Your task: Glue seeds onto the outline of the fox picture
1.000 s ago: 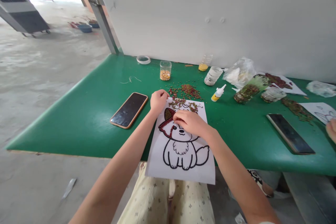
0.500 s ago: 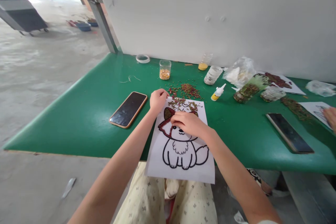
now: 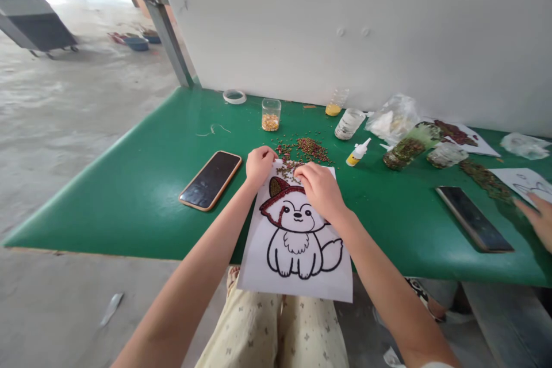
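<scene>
- White board (image 3: 302, 29) standing upright behind the work, spanning most of the background
- Green table (image 3: 142, 172) in front of it, bearing everything being handled
- Sheet of paper (image 3: 254, 273) lying on the table before the person, its near edge jutting past the table's front edge above the lap
- Fox drawing (image 3: 295, 250) in black outline on that sheet, the ear on the left side and a band across the brow filled with dark red and olive grains, the body and tail bare white
- Dark phone (image 3: 473, 218) well to the right, another phone in an orange case (image 3: 210, 180) near the left forearm
- Right hand (image 3: 319, 187) over the top of the sheet, fingers bent together at the loose grains there; I cannot tell whether a grain is pinched between them
- Left hand (image 3: 260, 165) at the sheet's upper left corner, fingers curled; whether it grips the paper or only rests on it I cannot tell
- Co-worker's hand (image 3: 541, 221) at the far right, fingers spread beside another drawing
- Clear jar (image 3: 271, 115) of yellow kernels beyond the left hand
- Glue bottle (image 3: 357, 152) upright, right of the seed pile (image 3: 311, 149)
- Loose grains (image 3: 284, 171) scattered across the sheet's top
</scene>
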`<state>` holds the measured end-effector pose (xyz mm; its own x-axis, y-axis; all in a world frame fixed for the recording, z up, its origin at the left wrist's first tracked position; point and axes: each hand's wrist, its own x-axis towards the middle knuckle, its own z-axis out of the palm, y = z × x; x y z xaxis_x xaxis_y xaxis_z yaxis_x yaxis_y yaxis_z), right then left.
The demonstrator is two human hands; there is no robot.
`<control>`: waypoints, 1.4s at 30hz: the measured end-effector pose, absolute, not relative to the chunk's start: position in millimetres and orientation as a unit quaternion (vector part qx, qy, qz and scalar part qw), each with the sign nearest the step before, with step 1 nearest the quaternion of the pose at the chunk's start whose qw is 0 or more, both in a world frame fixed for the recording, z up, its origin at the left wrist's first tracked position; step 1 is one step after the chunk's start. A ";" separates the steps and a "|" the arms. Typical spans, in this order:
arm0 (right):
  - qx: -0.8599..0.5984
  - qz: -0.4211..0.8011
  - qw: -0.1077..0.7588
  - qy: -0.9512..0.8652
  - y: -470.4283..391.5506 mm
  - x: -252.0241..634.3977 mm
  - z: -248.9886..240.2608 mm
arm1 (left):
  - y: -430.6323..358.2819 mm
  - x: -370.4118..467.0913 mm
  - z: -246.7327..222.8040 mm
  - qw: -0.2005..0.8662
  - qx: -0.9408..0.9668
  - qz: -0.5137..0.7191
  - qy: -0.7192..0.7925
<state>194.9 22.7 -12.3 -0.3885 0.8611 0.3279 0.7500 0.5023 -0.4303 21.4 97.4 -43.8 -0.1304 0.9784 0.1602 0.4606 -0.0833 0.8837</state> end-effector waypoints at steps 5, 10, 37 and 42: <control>-0.577 0.038 0.224 -0.785 28.4 203.6 -20.0 | 97.1 21.4 -43.4 0.298 0.587 0.443 0.608; -0.643 -0.025 0.201 -0.738 36.9 214.9 -27.3 | 97.1 21.5 -42.3 0.297 0.589 0.442 0.608; -0.620 0.043 0.167 -0.766 69.7 234.4 -47.3 | 98.2 21.8 -43.4 0.295 0.586 0.440 0.613; -0.633 0.034 0.151 -0.758 68.2 237.0 -42.3 | 99.0 21.7 -44.0 0.293 0.587 0.443 0.611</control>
